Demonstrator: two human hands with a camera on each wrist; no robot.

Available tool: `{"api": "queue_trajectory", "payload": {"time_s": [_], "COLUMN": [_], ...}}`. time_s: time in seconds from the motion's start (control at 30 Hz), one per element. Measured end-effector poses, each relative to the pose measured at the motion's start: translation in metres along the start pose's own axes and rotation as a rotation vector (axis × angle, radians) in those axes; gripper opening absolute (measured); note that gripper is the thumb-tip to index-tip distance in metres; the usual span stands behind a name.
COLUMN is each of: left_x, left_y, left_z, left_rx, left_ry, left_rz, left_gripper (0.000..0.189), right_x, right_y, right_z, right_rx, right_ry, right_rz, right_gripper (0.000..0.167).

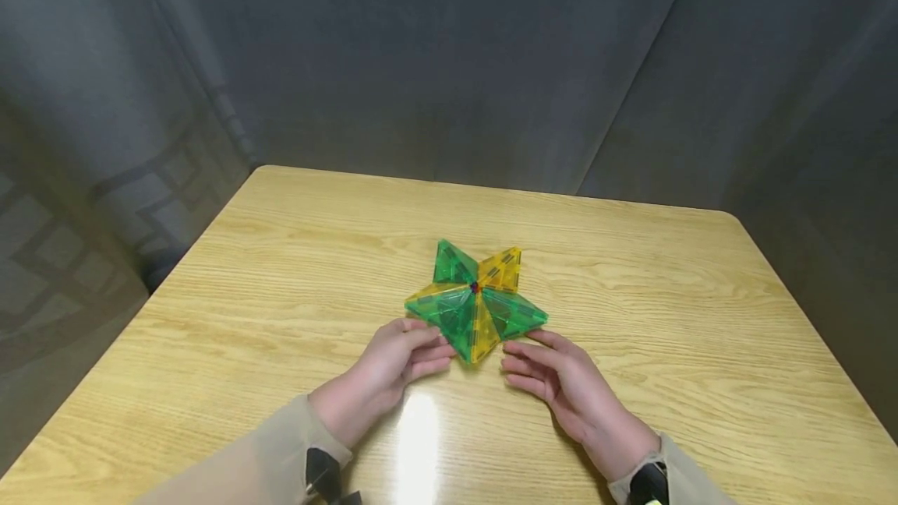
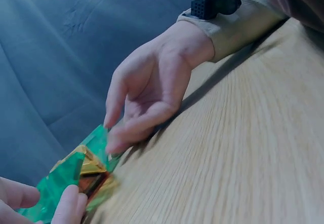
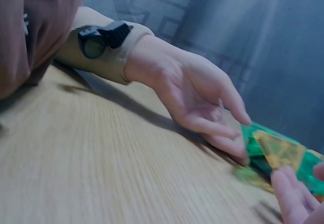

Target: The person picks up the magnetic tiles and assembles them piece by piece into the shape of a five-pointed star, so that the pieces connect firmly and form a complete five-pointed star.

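A star built of translucent green and yellow magnetic tiles (image 1: 449, 310) sits on the table, raised toward a small dark red spot at its middle. Its tiles slope down to several pointed arms. My left hand (image 1: 379, 365) lies at the star's lower left side, loosely bent fingers right at the green edge. On the lower right, my right hand (image 1: 568, 380) mirrors it, with fingertips by the right green arm. In the left wrist view a green tile (image 2: 61, 183) shows between the left thumb and fingers. A yellow tile (image 3: 281, 150) stands beside the right fingertips in the right wrist view.
The light wood-grain table (image 1: 281, 256) has rounded far corners. Grey cloth curtains (image 1: 435, 61) hang behind it and along both sides. Bright glare shows on the tabletop between the forearms. Each wrist wears a black strapped device (image 1: 648, 482) over a beige sleeve.
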State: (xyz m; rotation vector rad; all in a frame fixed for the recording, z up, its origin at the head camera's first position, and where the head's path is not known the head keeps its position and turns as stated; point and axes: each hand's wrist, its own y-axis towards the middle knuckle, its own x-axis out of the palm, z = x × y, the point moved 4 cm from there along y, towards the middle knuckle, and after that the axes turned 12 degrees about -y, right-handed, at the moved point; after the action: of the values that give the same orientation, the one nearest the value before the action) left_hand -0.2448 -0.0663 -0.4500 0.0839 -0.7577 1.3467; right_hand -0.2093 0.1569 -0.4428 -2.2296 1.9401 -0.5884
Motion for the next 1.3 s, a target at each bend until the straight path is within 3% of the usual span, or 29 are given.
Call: {"api": "queue_trajectory", "payload": {"time_s": [0.13, 0.4, 0.6, 0.83, 1.3], "left_x": [-0.005, -0.009, -0.008, -0.004, 0.001], "left_y": [-0.002, 0.0, 0.002, 0.003, 0.003], "left_z": [0.007, 0.017, 0.022, 0.017, 0.014], "left_rx": [0.024, 0.086, 0.113, 0.088, 0.061], "left_ry": [0.035, -0.008, -0.016, -0.081, -0.09], "left_rz": [-0.02, -0.024, -0.1, -0.207, -0.265], "left_gripper": [0.029, 0.039, 0.052, 0.054, 0.059], "right_x": [-0.003, 0.0, 0.006, 0.005, -0.008], "right_y": [0.001, -0.001, -0.005, -0.004, 0.0], "right_z": [0.0, 0.004, 0.005, 0.004, -0.006], "right_rx": [-0.019, -0.017, -0.036, -0.049, -0.139], "right_ry": [0.011, 0.001, 0.03, 0.02, 0.071], "right_rz": [-0.109, -0.212, -0.334, -0.352, -0.336], "right_gripper": [0.049, 0.043, 0.038, 0.042, 0.021]}}
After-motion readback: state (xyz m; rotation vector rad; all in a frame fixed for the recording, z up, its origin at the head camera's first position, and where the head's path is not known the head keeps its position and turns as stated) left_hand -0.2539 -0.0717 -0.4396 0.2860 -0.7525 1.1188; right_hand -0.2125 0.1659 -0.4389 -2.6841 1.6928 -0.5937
